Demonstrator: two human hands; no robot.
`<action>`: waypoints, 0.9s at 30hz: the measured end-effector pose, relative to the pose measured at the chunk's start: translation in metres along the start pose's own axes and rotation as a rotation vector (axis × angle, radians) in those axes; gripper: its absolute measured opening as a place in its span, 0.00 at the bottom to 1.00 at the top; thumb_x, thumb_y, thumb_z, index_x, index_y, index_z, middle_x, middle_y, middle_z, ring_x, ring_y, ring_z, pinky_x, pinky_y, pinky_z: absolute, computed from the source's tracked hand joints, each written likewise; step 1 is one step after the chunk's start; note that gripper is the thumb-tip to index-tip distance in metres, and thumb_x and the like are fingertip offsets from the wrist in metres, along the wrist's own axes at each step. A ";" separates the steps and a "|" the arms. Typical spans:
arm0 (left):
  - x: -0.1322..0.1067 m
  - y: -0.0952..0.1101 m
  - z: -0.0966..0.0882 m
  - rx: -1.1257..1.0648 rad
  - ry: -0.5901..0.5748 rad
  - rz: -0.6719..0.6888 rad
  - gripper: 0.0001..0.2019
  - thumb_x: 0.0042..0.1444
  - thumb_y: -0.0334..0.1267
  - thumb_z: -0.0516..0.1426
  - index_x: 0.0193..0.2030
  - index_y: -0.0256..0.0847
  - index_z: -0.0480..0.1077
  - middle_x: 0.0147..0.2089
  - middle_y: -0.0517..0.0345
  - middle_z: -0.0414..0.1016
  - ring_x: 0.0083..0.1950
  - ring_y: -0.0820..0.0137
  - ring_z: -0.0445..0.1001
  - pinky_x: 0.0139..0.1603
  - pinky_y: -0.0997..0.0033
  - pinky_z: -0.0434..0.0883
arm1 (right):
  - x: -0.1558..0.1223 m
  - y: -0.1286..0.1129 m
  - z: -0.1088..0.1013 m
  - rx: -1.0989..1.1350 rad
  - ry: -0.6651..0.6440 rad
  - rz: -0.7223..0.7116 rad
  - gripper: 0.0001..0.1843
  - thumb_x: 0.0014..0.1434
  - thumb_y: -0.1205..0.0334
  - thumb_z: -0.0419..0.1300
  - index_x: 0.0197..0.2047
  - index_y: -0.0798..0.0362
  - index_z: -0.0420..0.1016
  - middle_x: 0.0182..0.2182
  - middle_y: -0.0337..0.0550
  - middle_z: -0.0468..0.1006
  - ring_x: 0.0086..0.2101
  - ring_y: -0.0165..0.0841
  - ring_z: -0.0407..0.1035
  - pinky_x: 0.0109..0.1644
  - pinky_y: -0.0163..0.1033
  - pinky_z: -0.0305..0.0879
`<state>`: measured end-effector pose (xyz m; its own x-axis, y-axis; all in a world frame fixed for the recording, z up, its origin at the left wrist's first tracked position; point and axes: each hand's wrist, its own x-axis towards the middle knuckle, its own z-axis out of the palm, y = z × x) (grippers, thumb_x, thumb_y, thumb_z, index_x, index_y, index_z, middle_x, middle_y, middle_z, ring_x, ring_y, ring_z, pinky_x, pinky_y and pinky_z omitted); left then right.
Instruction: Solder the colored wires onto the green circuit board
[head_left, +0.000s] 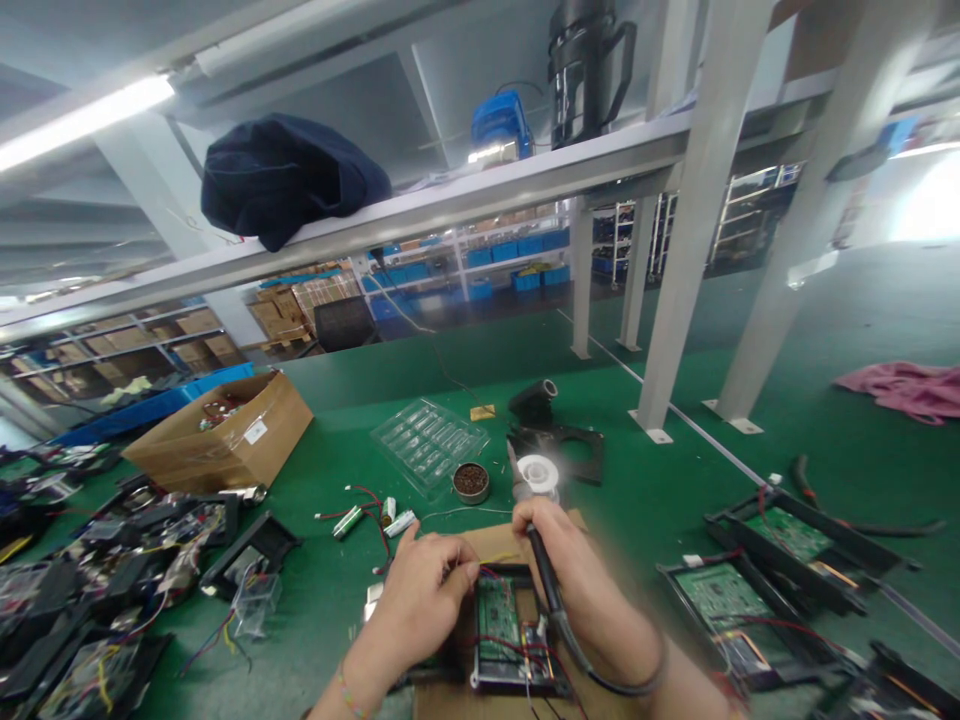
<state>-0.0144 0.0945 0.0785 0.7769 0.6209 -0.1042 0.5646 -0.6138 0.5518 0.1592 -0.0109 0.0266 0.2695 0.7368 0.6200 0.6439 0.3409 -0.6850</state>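
Observation:
My right hand (562, 560) is closed around a soldering iron (517, 472). Its tip points up and away, beside a white solder spool (538, 472), and its dark cable runs down past my wrist. My left hand (424, 590) rests at the upper left edge of a black housing, thumb and fingers drawn together near thin red wires; what they pinch is hidden. Inside that housing lies a green circuit board (497, 615) with red and black wires at its lower end. Under the housing is a piece of cardboard (487, 545).
Beyond my hands are a round tin (471, 483), a clear plastic tray (431, 440) and a black bracket (574, 452). Small batteries (348, 522) lie left of centre. Black housings crowd the left near a cardboard box (225, 430); more housings (724, 600) lie right. Shelf posts (675, 300) stand behind.

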 end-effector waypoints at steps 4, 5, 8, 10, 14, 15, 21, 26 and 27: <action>-0.001 -0.001 -0.002 -0.021 -0.014 0.001 0.10 0.62 0.38 0.52 0.30 0.43 0.70 0.34 0.64 0.78 0.42 0.67 0.75 0.72 0.45 0.40 | 0.004 0.006 -0.009 -0.029 0.081 -0.017 0.10 0.66 0.73 0.48 0.40 0.49 0.64 0.35 0.39 0.66 0.36 0.36 0.63 0.41 0.38 0.58; -0.001 -0.001 -0.002 -0.023 -0.015 0.002 0.11 0.62 0.38 0.52 0.30 0.43 0.70 0.33 0.65 0.78 0.42 0.67 0.75 0.72 0.45 0.40 | 0.005 0.004 -0.010 -0.035 0.077 -0.021 0.09 0.68 0.72 0.48 0.40 0.49 0.64 0.36 0.39 0.66 0.38 0.36 0.63 0.42 0.39 0.58; -0.001 -0.001 -0.001 -0.023 -0.011 -0.002 0.10 0.62 0.38 0.52 0.30 0.43 0.70 0.34 0.64 0.78 0.42 0.67 0.75 0.72 0.45 0.40 | 0.003 -0.007 -0.009 -0.051 0.020 -0.048 0.06 0.70 0.70 0.51 0.44 0.49 0.64 0.38 0.41 0.66 0.40 0.38 0.63 0.44 0.41 0.59; 0.000 -0.002 0.000 -0.019 -0.005 -0.004 0.10 0.61 0.37 0.52 0.30 0.42 0.70 0.34 0.63 0.78 0.43 0.66 0.75 0.72 0.45 0.41 | 0.001 -0.015 -0.006 -0.062 -0.039 -0.082 0.07 0.67 0.70 0.56 0.46 0.49 0.64 0.40 0.42 0.67 0.42 0.40 0.63 0.45 0.42 0.59; 0.002 0.000 0.001 -0.013 0.001 -0.010 0.11 0.62 0.38 0.51 0.31 0.42 0.70 0.36 0.61 0.79 0.44 0.65 0.75 0.72 0.44 0.41 | 0.000 -0.021 0.001 -0.079 -0.125 -0.141 0.09 0.64 0.74 0.56 0.43 0.50 0.63 0.38 0.42 0.68 0.41 0.41 0.61 0.44 0.42 0.57; 0.002 0.000 0.001 -0.014 -0.001 -0.013 0.11 0.61 0.38 0.51 0.30 0.42 0.70 0.36 0.60 0.79 0.44 0.64 0.75 0.72 0.44 0.41 | 0.001 -0.021 0.002 -0.080 -0.132 -0.147 0.09 0.65 0.75 0.54 0.41 0.50 0.63 0.37 0.42 0.67 0.40 0.40 0.61 0.43 0.41 0.57; 0.002 0.000 0.000 -0.007 -0.007 -0.021 0.11 0.61 0.39 0.51 0.30 0.42 0.71 0.37 0.60 0.80 0.45 0.63 0.75 0.72 0.43 0.41 | 0.000 -0.015 -0.002 -0.062 -0.147 -0.114 0.10 0.67 0.75 0.49 0.40 0.49 0.63 0.35 0.40 0.66 0.36 0.37 0.62 0.40 0.38 0.58; 0.002 -0.001 0.002 0.002 -0.001 -0.013 0.10 0.60 0.37 0.52 0.32 0.44 0.73 0.37 0.61 0.80 0.45 0.64 0.75 0.72 0.43 0.42 | 0.002 -0.022 -0.010 -0.039 -0.159 -0.049 0.09 0.66 0.74 0.49 0.40 0.49 0.62 0.34 0.38 0.69 0.35 0.34 0.66 0.38 0.35 0.62; 0.001 -0.001 0.002 0.003 -0.001 -0.011 0.10 0.60 0.37 0.52 0.31 0.44 0.73 0.37 0.61 0.80 0.45 0.64 0.75 0.72 0.43 0.42 | 0.002 -0.024 -0.012 -0.035 -0.173 -0.042 0.09 0.66 0.74 0.49 0.41 0.49 0.62 0.34 0.38 0.70 0.35 0.34 0.67 0.39 0.35 0.63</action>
<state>-0.0130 0.0947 0.0760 0.7707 0.6274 -0.1110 0.5740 -0.6081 0.5484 0.1525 -0.0245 0.0491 0.1160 0.8129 0.5707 0.6776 0.3554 -0.6439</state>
